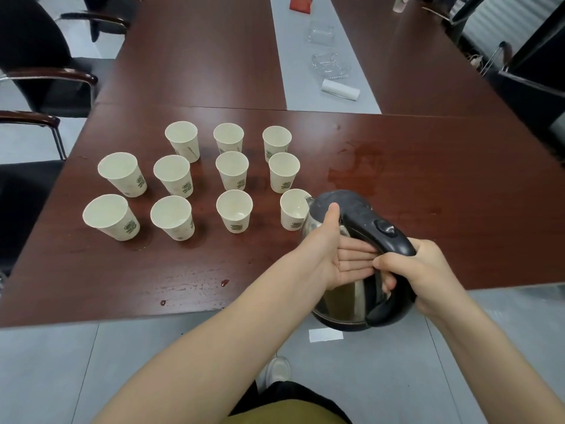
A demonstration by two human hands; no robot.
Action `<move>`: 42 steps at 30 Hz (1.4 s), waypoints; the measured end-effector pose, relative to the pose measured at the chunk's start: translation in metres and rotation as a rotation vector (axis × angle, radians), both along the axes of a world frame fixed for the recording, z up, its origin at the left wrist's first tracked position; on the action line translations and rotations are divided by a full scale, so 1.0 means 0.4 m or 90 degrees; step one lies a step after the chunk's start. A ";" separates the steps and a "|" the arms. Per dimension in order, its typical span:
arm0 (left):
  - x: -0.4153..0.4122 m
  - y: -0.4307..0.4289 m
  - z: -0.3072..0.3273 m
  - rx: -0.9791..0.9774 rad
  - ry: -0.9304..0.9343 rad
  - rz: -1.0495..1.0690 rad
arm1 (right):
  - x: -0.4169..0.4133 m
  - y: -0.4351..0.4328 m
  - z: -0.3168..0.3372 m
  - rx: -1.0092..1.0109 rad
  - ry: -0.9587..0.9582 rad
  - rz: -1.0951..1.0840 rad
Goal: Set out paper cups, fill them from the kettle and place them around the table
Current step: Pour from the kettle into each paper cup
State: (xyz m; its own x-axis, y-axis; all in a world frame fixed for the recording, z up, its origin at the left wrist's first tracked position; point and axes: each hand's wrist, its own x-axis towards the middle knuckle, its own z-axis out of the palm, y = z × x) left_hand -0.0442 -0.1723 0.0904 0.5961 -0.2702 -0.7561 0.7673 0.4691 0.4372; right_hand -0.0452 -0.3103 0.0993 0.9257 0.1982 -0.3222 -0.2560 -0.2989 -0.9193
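Several white paper cups with green logos stand in rows on the dark red table (443, 209). A steel kettle (345, 298) with a black lid and handle is tilted forward, its spout over the rim of the nearest right cup (294, 209). My right hand (419, 270) grips the black handle. My left hand (339, 252) lies flat against the kettle's steel side, fingers straight, thumb up by the lid.
Water is spilled on the table right of the cups (357, 166), and small drops lie near the front edge. Glass ashtrays (330, 65) and a white roll (341, 90) lie in the floor gap between the tabletops. Black armchairs (33, 56) stand on the left.
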 end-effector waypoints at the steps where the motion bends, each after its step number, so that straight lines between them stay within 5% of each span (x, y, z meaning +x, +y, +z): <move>1: 0.000 0.000 0.001 -0.003 0.002 0.000 | 0.001 0.000 0.001 0.000 0.002 -0.002; 42: 0.027 0.011 0.011 -0.053 0.042 0.011 | 0.041 0.008 0.033 -0.061 0.034 0.001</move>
State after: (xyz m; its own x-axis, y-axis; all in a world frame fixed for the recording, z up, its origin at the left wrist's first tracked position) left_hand -0.0335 -0.1679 0.0946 0.5515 -0.3238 -0.7688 0.7842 0.5154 0.3455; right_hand -0.0287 -0.3069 0.1123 0.9060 0.1662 -0.3893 -0.3038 -0.3853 -0.8714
